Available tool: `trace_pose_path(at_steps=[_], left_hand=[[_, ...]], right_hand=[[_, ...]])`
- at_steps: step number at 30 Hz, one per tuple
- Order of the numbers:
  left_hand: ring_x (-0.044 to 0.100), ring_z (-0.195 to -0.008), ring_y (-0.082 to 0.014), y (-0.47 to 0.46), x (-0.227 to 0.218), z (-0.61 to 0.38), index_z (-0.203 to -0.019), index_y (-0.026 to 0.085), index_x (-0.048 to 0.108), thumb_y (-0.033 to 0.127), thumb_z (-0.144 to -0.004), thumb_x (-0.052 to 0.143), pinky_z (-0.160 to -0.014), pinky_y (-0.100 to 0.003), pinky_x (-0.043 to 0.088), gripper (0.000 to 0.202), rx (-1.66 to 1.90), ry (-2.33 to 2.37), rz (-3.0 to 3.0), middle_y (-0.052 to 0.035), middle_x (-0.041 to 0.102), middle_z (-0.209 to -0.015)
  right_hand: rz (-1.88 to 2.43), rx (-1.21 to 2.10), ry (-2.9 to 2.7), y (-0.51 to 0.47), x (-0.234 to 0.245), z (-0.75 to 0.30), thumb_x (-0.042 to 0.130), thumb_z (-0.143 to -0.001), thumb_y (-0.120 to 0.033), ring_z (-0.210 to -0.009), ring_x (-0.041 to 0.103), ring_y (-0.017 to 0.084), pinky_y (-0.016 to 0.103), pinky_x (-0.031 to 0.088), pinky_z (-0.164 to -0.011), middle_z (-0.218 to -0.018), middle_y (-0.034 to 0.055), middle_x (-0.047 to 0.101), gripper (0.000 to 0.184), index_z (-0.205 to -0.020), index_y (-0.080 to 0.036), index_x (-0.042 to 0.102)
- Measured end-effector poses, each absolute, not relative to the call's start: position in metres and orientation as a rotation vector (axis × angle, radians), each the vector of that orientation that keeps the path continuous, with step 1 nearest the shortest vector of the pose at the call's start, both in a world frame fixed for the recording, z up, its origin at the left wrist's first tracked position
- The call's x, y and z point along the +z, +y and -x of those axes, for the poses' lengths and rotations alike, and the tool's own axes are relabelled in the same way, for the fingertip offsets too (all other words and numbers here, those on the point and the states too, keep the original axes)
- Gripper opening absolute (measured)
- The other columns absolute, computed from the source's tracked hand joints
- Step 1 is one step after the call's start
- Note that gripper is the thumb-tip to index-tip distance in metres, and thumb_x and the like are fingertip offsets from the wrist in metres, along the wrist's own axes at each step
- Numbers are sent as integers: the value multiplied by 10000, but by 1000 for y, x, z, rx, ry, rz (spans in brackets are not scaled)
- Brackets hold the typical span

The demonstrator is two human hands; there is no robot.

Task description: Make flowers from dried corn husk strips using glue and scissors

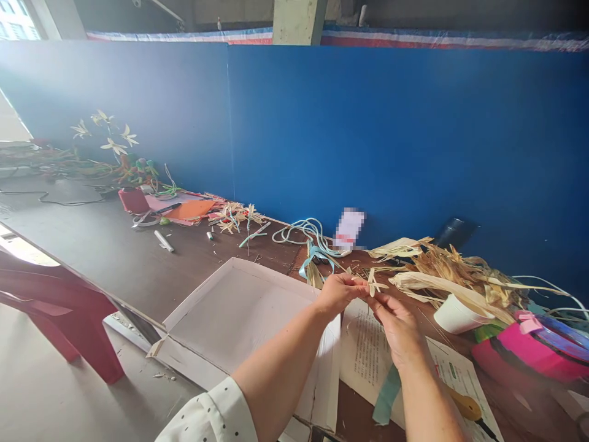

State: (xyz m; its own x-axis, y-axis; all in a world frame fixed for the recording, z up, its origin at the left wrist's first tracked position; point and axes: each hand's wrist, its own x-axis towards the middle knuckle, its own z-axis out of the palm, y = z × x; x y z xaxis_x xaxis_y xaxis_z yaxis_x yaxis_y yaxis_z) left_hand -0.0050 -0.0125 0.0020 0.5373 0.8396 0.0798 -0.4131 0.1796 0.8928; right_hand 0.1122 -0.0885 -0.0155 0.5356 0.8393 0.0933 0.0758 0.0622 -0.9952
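Pinching a small pale husk flower (375,285) with both hands, over the table's near edge area, just right of the open cardboard box (257,301). Left hand (339,292) comes in from the left, thumb and fingertips closed on the flower's left side; right hand (394,316) grips it from below, fingers bunched. Exact pinch points too small to call: petal base or stem, can't tell which. Two-sided hold looks chosen to steady a thin, light piece while the petals stay splayed.

Dry corn husks (464,270) heap to the right, far side, likely there as stock within easy reach. White cup (462,314) lies tipped on its side against them, pink case (536,350) near right. Printed sheet (361,347) lies under the hands, maybe as a work mat; teal strip (386,396) sits across it, yellow-handled tool (467,405) by the right forearm.

Phone (350,228) leans on the blue partition (391,141), presumably for viewing. Pale cord (308,228) coils left of it, blue ribbon (317,261) just nearer. Flower spray (114,146) stands upright far left, out of the work zone.
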Motion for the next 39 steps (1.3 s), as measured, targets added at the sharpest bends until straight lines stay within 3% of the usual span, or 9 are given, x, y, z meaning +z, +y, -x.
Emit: trace_pose_path(at_steps=[6, 13, 25, 39], left_hand=[[567, -745, -155, -14, 2, 6, -806, 106, 750, 443, -516, 821, -726, -282, 443, 451, 933, 409, -1162, -68, 656, -798], [608, -776, -169, -19, 4, 2, -958, 103, 727, 384, -498, 847, -834, -335, 457, 552, 901, 379, -1052, -76, 681, -856], [593, -742, -149, -33, 8, -4, -818, 112, 724, 394, -461, 863, -786, -304, 458, 475, 1026, 364, -882, -56, 673, -775], [549, -701, -120, -32, 3, -7, -733, 117, 713, 374, -570, 810, -709, -270, 434, 319, 1127, 419, -949, -39, 640, -747]], right_hand=[[1443, 544, -847, -87, -17, -113, 786, -599, -465, -828, 644, 237, 368, 475, -807, -822, 48, 720, 396, -886, -198, 737], [1506, 336, -862, -92, -7, -105, 728, -654, -491, -824, 642, 242, 368, 468, -793, -843, 54, 721, 350, -861, -210, 721], [1579, 244, -820, -92, -4, -94, 700, -657, -537, -815, 635, 248, 364, 448, -782, -821, 56, 715, 377, -839, -208, 715], [1639, 95, -919, -94, 1, -85, 637, -687, -545, -720, 627, 253, 363, 468, -710, -780, 95, 711, 418, -843, -167, 724]])
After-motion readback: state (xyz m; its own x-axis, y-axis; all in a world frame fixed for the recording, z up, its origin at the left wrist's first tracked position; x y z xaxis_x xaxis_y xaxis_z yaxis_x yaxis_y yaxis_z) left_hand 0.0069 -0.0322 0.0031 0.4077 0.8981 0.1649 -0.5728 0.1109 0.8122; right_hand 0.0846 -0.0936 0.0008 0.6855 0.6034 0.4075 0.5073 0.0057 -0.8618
